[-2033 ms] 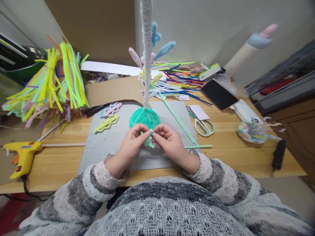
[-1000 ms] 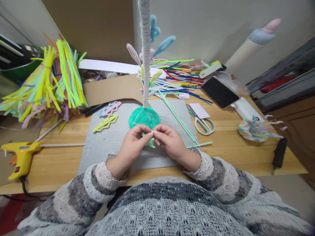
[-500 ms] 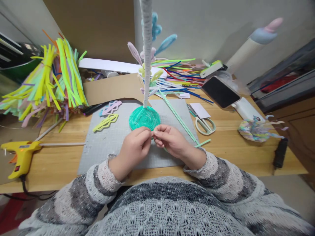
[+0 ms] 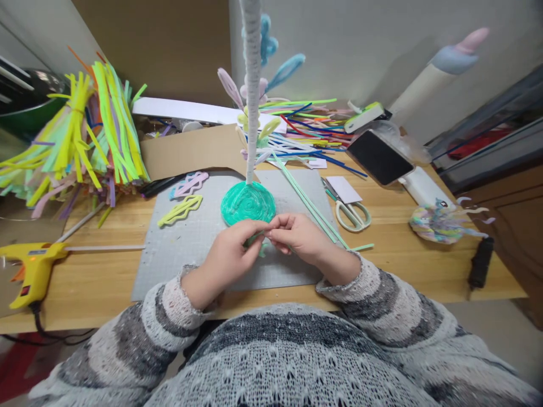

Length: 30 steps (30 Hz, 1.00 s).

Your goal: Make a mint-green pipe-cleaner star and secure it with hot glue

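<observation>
My left hand [image 4: 231, 251] and my right hand [image 4: 296, 237] meet at the fingertips over the front of the cutting mat, both pinched closed. Between them is a mint-green pipe cleaner [image 4: 262, 249], mostly hidden by my fingers; a short piece shows just below. Right behind my hands stands a round green coiled base [image 4: 248, 203] with a white wrapped stem [image 4: 253, 102] rising from it. Pastel pipe-cleaner petals [image 4: 288, 70] show behind the stem. To the right, long mint pipe cleaners [image 4: 307, 200] lie across the mat, passing behind my right hand.
Yellow zigzag pipe cleaners [image 4: 180, 210] lie on the grey cutting mat [image 4: 169, 271]. Scissors [image 4: 354, 216] and a phone [image 4: 380, 157] are at right. A yellow glue gun [image 4: 36, 268] lies left, below bundled pipe cleaners [image 4: 80, 135]. A cardboard strip [image 4: 190, 150] lies behind the mat.
My left hand's fingers have straightened and reached slightly right, with the thumb lower. A short mint piece now shows beneath the fingertips. The view has shifted slightly.
</observation>
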Tool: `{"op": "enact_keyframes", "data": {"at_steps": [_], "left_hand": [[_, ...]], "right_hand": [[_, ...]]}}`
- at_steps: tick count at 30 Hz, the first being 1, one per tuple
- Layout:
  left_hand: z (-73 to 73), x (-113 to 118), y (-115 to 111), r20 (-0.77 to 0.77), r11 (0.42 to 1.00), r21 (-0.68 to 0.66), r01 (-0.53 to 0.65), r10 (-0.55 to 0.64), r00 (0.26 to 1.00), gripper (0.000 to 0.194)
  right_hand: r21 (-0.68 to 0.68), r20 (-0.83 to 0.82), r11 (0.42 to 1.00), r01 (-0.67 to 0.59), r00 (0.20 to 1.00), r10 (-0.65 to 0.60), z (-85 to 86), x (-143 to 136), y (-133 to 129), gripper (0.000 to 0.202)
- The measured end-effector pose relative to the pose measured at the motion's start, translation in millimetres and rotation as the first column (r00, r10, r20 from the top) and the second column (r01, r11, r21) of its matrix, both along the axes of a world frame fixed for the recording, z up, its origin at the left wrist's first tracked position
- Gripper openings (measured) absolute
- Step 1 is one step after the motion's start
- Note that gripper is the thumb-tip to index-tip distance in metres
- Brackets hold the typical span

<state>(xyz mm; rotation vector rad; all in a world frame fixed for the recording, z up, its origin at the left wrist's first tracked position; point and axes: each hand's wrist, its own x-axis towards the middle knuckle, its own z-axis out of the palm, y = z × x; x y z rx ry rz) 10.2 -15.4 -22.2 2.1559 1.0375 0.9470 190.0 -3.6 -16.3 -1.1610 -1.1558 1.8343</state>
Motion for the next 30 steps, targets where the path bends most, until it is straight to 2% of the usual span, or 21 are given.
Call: {"op": "enact_keyframes", "data": {"at_steps": [6,14,18,24,30], "left_hand": [[7.1,1.3,1.4,-0.055,0.993,-0.112,-0.023,0.017,0.998,0.013],[13.6,-3.4,4.3,-0.118,0.989,-0.14,-0.053,0.037,0.992,0.007],[13.0,-4.4,3.8,-0.168,0.99,-0.122,-0.068,0.047,0.985,0.008],[10.1,-4.5,4.0,-0.142,0.997,-0.069,-0.04,0.03,0.989,0.008],[4.3,-7.2,1.7,-0.21,0.991,0.12,0.055,-0.029,0.977,0.012]], "right_hand": [[-0.032,0.037,0.999,-0.036,0.999,0.038,1.6,2.6,0.9,0.029],[-0.011,0.062,0.994,-0.108,0.992,0.108,3.8,5.8,1.6,0.021],[-0.02,0.081,0.99,-0.138,0.987,0.139,4.4,6.6,1.6,0.02],[-0.07,0.079,0.984,-0.163,0.983,0.168,9.9,7.5,0.7,0.014],[-0.13,0.098,0.963,-0.234,0.964,0.248,14.8,3.9,-2.2,0.01]]}}
